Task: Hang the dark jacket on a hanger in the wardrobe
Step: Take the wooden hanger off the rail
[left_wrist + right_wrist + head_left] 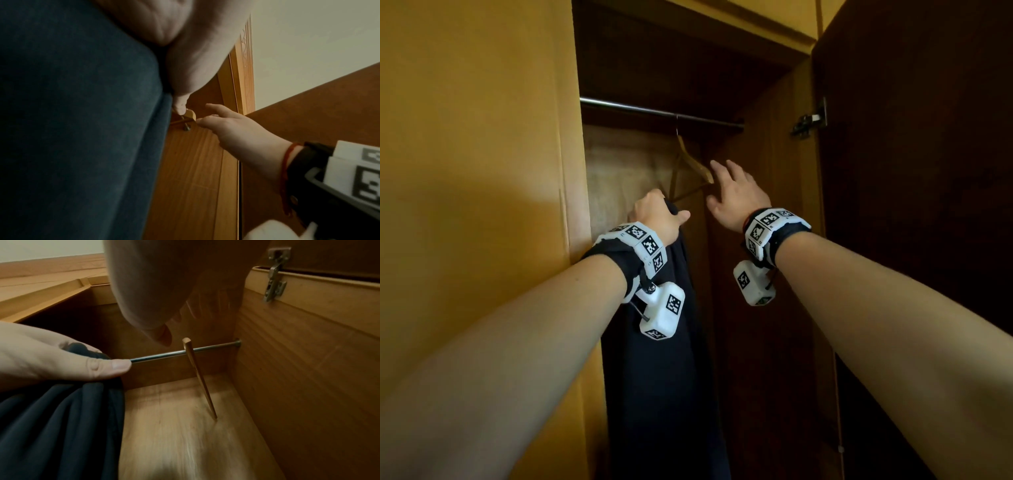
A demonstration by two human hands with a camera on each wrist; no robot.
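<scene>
My left hand [657, 214] grips the bunched top of the dark jacket [657, 377], which hangs straight down in front of the open wardrobe. The same cloth [78, 129] fills the left wrist view, and the right wrist view shows my left thumb pressed over its folds [61, 426]. A wooden hanger [693, 164] hangs by its hook from the metal rail [640, 108]. My right hand [732, 192] is spread, its fingers straight, right beside the hanger's near end [188, 345]; whether it touches the wood I cannot tell.
The wardrobe's left panel [482, 171] stands close beside my left arm. Its dark door [914, 171] is swung open on the right, held by a metal hinge [810, 120]. Inside, only the one hanger is on the rail, with bare back wall [626, 171] behind.
</scene>
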